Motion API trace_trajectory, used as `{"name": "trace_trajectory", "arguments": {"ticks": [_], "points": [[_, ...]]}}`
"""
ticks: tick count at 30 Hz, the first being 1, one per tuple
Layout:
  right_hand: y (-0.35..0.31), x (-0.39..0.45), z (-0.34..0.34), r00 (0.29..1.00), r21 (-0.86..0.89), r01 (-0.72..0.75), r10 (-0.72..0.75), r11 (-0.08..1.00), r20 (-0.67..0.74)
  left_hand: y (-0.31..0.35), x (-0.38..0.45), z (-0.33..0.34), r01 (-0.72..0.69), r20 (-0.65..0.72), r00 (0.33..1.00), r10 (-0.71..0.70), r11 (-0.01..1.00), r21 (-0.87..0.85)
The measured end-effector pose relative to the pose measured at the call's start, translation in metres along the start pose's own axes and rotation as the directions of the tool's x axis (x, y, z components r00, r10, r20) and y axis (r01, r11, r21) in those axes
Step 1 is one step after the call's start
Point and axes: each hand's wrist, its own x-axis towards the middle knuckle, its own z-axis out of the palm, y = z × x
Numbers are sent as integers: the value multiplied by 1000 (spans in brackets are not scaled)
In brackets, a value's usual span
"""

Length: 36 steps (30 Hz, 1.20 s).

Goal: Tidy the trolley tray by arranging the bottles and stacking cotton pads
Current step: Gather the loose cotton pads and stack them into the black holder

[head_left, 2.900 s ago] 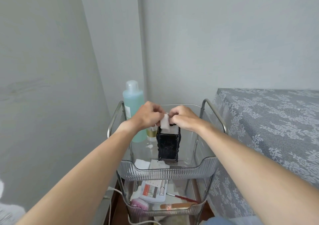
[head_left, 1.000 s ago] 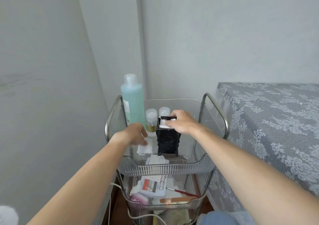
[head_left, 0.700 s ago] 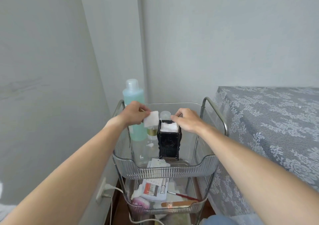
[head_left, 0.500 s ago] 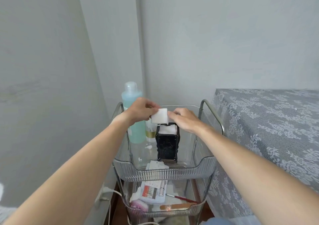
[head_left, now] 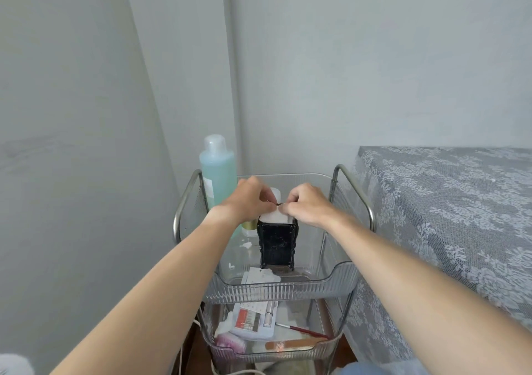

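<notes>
A black ornate holder [head_left: 277, 243] stands upright in the clear top tray [head_left: 288, 288] of the trolley. A white cotton pad [head_left: 275, 217] lies across its open top. My left hand [head_left: 250, 200] and my right hand [head_left: 305, 205] both pinch this pad from either side, right above the holder. A tall bottle of blue-green liquid [head_left: 218, 170] stands at the tray's back left. A small bottle with a gold band [head_left: 249, 226] is partly hidden behind my left wrist. Loose white pads [head_left: 260, 276] lie at the tray's front.
The trolley's metal handles [head_left: 354, 190] rise on both sides. The lower tray [head_left: 273, 351] holds a white packet, a thin red brush, a nail file and pink items. A lace-covered table [head_left: 449, 216] stands right. Walls close in at left and behind.
My left hand picked a pad up from the tray floor, carried it over the holder, and both hands now press it onto the holder's top.
</notes>
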Motion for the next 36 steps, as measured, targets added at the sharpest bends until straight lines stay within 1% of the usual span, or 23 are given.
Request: {"name": "trace_trajectory", "arguments": {"ticks": [3,6,10,12,16,18,22,25,27,29,30,31,33,35,36], "points": [[1,3,2,999,-11,-26,26,1000,-21,-1,2,2,6,-16,1000,-6,1000,-9],[1,6,2,998,-13,-54,53,998,-41,-2,4,5,25,-36,999,-24,999,23],[3,9,6,998,-22,-39,38,999,-58,-6,2,15,142,-75,988,-135,985,99],[5,8,10,997,-25,-17,15,1000,-72,-8,1,18,184,-81,980,-180,982,50],[9,8,15,996,0,16,-16,1000,-92,-7,-2,18,200,-78,974,-212,970,-136],[9,8,16,994,14,22,-21,1000,-106,-6,-4,16,223,-81,967,-241,957,-187],[7,11,19,994,35,14,-10,999,-112,-7,-4,11,287,-39,951,-308,920,-268],[7,11,18,996,21,-4,6,1000,-85,-10,-6,9,280,-56,947,-315,900,-334],[7,10,18,999,32,5,-4,999,-38,-15,-9,9,229,-99,955,-279,909,-348],[9,4,21,998,20,32,-33,999,51,-18,-13,8,165,-132,968,-215,935,-314],[10,0,24,994,-27,46,-43,999,97,-18,-15,7,141,-127,975,-182,950,-278],[12,-3,27,991,-99,70,-57,993,124,-17,-17,6,131,-97,983,-159,960,-246],[17,-6,31,988,-217,109,-82,970,132,-13,-22,6,149,45,989,-142,963,-227],[19,-6,32,987,-257,132,-104,957,120,-10,-28,11,181,198,970,-144,966,-185],[19,-6,32,987,-273,137,-108,952,119,-9,-30,14,169,234,963,-135,977,-131]]}}
